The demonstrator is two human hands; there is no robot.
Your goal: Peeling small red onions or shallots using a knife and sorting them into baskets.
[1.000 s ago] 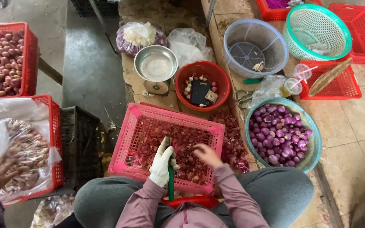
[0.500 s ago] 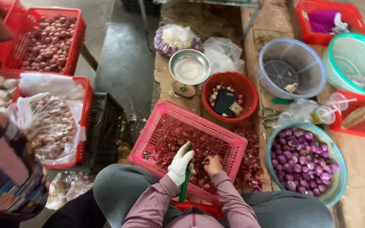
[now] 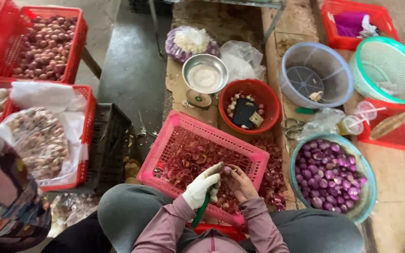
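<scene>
At lower centre, the gloved left hand [image 3: 203,186] grips a green-handled knife [image 3: 200,211]; the bare right hand [image 3: 240,183] has its fingers closed on a shallot [image 3: 228,170] above the pink basket [image 3: 189,125] of peels.

Packages only. Clear plastic bag of pale bulbs [image 3: 36,143] lies in a white-lined red crate, well left of the hands. Tied mesh bag of purple bulbs [image 3: 191,43] sits far ahead. Crumpled empty clear bag [image 3: 241,58] just beside it. Small tan label card [image 3: 256,119] rests in red bowl, ahead-right.
</scene>
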